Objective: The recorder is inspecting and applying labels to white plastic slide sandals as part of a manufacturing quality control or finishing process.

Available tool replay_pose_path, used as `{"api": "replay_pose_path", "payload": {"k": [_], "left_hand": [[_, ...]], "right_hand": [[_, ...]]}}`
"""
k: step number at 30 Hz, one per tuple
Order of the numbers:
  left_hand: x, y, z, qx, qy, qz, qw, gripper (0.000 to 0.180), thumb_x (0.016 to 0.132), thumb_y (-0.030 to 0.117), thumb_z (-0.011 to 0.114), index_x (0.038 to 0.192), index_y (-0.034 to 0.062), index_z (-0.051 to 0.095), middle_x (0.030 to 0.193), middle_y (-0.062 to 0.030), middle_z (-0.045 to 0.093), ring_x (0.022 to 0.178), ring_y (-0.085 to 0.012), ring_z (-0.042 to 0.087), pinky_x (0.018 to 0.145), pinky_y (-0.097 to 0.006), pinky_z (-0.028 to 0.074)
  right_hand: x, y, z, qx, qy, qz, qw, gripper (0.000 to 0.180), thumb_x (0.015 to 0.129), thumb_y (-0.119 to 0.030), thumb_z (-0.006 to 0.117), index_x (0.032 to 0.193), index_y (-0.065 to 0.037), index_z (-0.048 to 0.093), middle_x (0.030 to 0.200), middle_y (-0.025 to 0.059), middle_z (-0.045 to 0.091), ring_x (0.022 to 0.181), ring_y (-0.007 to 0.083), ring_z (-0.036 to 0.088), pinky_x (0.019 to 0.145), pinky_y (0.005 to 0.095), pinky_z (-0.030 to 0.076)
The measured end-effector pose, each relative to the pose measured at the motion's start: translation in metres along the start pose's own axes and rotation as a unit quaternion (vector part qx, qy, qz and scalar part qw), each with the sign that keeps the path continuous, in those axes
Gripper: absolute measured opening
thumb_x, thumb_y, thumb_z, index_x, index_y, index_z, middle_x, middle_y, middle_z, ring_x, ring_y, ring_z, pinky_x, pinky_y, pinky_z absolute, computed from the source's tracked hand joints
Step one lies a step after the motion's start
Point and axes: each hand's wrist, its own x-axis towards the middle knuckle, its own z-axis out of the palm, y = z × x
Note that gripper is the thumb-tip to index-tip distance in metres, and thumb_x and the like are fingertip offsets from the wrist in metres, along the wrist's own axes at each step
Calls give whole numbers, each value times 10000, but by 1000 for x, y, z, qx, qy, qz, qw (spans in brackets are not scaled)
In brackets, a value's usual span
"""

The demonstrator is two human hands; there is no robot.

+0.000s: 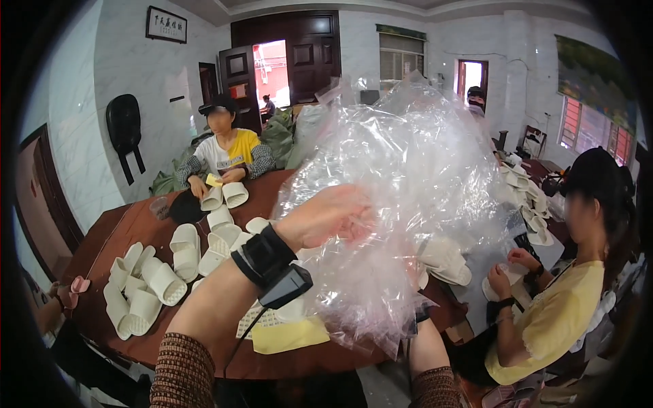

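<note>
A big, loose bundle of clear plastic bags [435,156] rises in front of me and blocks much of the table. My left hand [337,216] reaches into its near side, the blurred fingers curled against the film and gripping it. From the lower right my right forearm [430,343] goes up behind the plastic; the bags cover my right hand, so its fingers are hidden. Beneath my left arm lie a yellow sheet [289,335] and a printed sticker sheet [246,324]. Cream slippers [163,281] lie in a group left of my left arm.
Across the brown-covered table [95,255], a person [228,146] handles slippers and a yellow slip. At right another person in yellow [564,319] works on a slipper. More slippers [534,204] are piled at the far right. A black cap-like item [185,207] lies at the far left.
</note>
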Motion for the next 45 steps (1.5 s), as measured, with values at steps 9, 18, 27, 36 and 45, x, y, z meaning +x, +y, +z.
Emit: {"api": "replay_pose_path", "payload": {"k": [9,18,27,36,45], "left_hand": [[18,-51,-49,349,1,296,889,350,871,173,620,1179,8,596,1135,-130,637,994,-243,611,895,-373,476],[0,-75,-54,366,-25,203,908,455,892,169,576,1311,3,512,1317,-129,533,1195,-239,512,1026,-374,408],[-19,-92,-32,356,29,174,918,387,838,161,627,1194,16,581,1187,-148,578,1128,-291,519,999,-404,384],[-23,-52,-38,468,-135,240,840,515,895,164,598,1360,2,449,1407,-150,440,1288,-268,406,1080,-415,324],[-48,-5,-40,617,-42,328,714,324,868,22,569,1191,18,570,1228,-153,582,1137,-319,551,950,-419,439]], "right_hand": [[-10,1,-8,5,-1,10,1000,360,958,-225,528,1250,-18,490,1055,81,622,928,185,627,808,287,522],[-3,1,18,98,-5,94,991,396,969,-232,524,1297,-24,449,1097,79,605,977,209,620,868,330,519],[7,-4,31,105,-31,122,986,490,828,-90,636,1274,-8,449,1067,114,607,915,215,640,795,346,549],[5,6,-2,66,-23,97,993,554,821,-74,587,1319,-4,354,1009,66,588,895,155,615,797,306,518],[10,-11,-10,19,7,45,999,519,812,-102,604,1275,-23,385,964,22,546,880,122,562,838,286,472]]}}
